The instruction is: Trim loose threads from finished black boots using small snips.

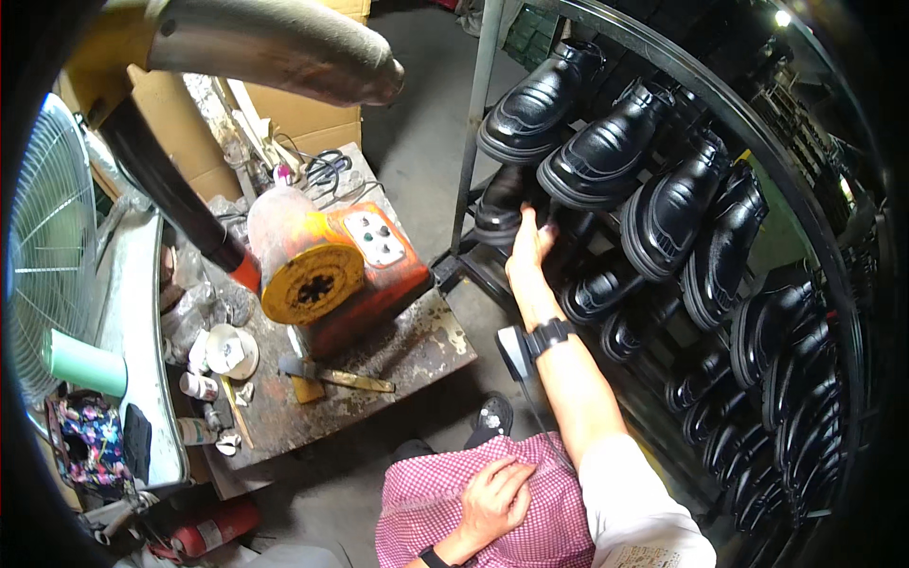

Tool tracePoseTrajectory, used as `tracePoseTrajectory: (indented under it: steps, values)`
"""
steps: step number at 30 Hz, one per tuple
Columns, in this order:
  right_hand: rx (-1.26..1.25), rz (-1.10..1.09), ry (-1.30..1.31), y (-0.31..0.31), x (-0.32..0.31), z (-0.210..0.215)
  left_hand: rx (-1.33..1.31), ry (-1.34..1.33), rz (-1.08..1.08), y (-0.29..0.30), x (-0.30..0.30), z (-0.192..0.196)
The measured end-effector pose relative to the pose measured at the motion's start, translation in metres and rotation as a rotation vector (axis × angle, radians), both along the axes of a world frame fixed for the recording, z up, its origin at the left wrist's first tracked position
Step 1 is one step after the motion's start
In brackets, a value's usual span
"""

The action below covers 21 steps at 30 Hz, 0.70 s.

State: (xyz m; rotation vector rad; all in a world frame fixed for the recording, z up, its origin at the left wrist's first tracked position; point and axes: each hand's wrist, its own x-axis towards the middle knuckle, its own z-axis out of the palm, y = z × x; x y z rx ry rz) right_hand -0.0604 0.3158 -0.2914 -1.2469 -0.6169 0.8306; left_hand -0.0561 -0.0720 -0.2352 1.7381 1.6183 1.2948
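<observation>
right grip (pixel 528 250) beside a glossy black round-toed shoe (pixel 500 201), hold unclear; my left grip (pixel 497 497) lies relaxed, pink-checked cloth (pixel 426 497) beneath it.

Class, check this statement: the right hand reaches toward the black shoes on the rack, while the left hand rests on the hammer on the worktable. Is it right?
Not quite: the left hand rests on the pink checked cloth, not on the hammer, as the head view shows. The right hand does reach toward the black shoes on the rack.
</observation>
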Motion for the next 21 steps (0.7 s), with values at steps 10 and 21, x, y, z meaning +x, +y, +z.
tracePoseTrajectory:
  steps: [10,21]
  values:
    - [0.176,0.248,-0.336,-0.067,0.032,-0.056,-0.013,-0.003,-0.001,0.006,-0.005,-0.001]
    - [-0.511,0.111,0.494,-0.070,0.039,-0.017,-0.005,0.073,0.026,0.000,-0.002,0.000]
